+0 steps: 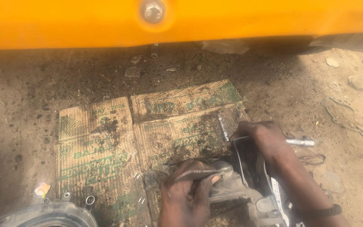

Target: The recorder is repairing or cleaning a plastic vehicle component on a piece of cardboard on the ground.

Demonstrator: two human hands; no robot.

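Gripping metal part (pixel 248 189), both hands, cardboard (pixel 148 134) edge

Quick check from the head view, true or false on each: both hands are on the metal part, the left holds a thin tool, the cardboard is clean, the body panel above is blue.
1. Both hands rest on the greasy metal part. True.
2. The left hand holds a thin metal tool. True.
3. The cardboard is clean. False: it is stained and dirty.
4. The body panel is blue. False: it is yellow-orange.
5. The right hand grips the part's top. True.
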